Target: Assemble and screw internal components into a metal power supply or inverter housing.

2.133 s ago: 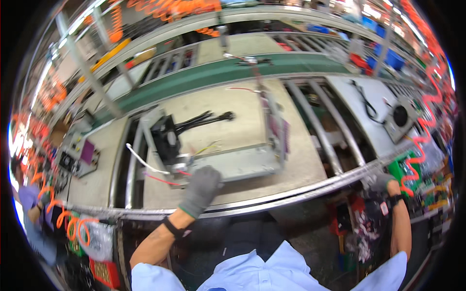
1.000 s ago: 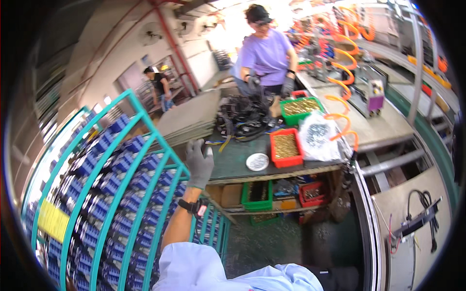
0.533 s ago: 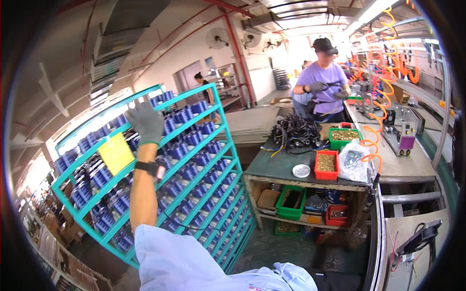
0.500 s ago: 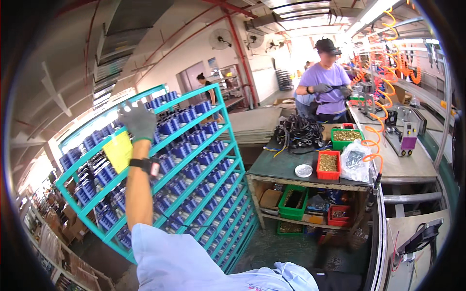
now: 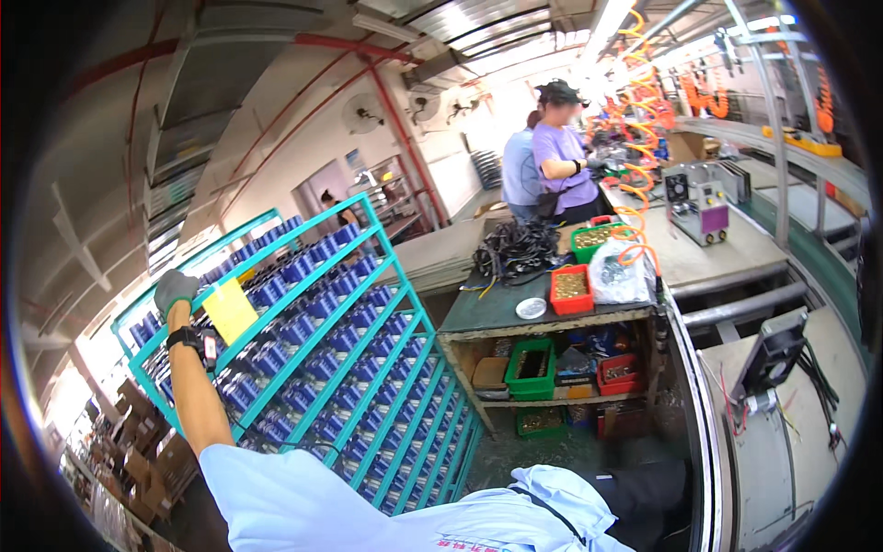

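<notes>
My left hand (image 5: 175,290), in a grey glove, is at the top rail of a tall teal metal rack (image 5: 368,213), its fingers curled over the rail near the left end. A black band with a small device (image 5: 190,342) circles that wrist. Close beside the hand, a yellow paper sheet (image 5: 230,311) hangs on the rack's upper bars. Rows of blue-and-silver cylindrical parts (image 5: 321,333) fill the sloping tiers. My right hand is out of view.
A green-topped workbench (image 5: 469,308) stands right of the rack, bearing black cables (image 5: 517,248), a red bin (image 5: 571,289) and a plastic bag (image 5: 618,273). Bins sit on its lower shelf. A co-worker in purple (image 5: 557,156) stands beyond. Cartons (image 5: 138,478) lie at lower left.
My left hand has moved left along the rack's top rail, and its spread fingers have curled. The view has turned to the right.
</notes>
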A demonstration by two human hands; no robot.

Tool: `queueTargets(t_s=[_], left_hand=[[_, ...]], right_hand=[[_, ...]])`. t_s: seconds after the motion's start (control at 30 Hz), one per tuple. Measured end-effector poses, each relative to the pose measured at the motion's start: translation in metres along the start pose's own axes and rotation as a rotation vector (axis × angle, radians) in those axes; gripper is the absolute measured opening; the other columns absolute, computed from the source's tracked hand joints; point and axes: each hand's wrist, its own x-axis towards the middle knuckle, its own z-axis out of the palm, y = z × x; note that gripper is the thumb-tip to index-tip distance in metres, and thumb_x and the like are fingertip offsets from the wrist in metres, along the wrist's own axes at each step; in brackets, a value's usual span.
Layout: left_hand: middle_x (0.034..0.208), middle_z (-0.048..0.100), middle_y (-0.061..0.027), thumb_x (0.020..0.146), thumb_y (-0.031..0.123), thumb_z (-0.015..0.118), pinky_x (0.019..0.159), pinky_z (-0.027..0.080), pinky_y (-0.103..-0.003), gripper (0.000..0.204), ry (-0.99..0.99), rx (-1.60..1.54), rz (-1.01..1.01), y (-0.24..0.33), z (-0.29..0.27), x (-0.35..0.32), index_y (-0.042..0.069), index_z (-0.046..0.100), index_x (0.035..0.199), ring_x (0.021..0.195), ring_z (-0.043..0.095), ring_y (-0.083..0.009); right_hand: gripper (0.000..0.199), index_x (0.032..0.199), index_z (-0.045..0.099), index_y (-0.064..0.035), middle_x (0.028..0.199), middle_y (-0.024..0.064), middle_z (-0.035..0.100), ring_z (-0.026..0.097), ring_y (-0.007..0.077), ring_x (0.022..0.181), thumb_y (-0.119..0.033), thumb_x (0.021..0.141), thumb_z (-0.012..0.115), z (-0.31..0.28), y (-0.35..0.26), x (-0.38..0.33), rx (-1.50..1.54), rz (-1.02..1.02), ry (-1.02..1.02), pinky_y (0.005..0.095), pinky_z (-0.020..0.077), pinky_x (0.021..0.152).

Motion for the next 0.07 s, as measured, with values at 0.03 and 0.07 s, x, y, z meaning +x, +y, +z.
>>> queueTargets(t_s=[0.03, 0.07], left_hand=[[0.117, 0.070, -0.0182, 0.076, 0.031, 0.066, 0.091, 0.055, -0.041, 0.040, 0.004, -0.051, -0.033, 0.003, -0.012, -0.005, 0.007, 0.075, 0.107, 0.109, 0.068, -0.0332], [0.117, 0.070, -0.0182, 0.076, 0.031, 0.066, 0.091, 0.055, -0.041, 0.040, 0.001, -0.064, -0.015, 0.014, -0.011, -0.005, 0.007, 0.075, 0.107, 0.109, 0.068, -0.0332]], right_hand=[[0.060, 0.111, 0.061, -0.0077, 0.098, 0.0132, 0.073, 0.070, 0.0354, 0.086, -0.063, 0.087, 0.063, -0.002, 0.003, -0.001, -0.006, 0.020, 0.010, 0.0471, 0.0531, 0.075], [0.061, 0.111, 0.061, -0.0078, 0.097, 0.0129, 0.073, 0.071, 0.0350, 0.086, -0.064, 0.087, 0.063, -0.005, 0.003, -0.003, -0.043, 0.040, -0.004, 0.0467, 0.0533, 0.075]])
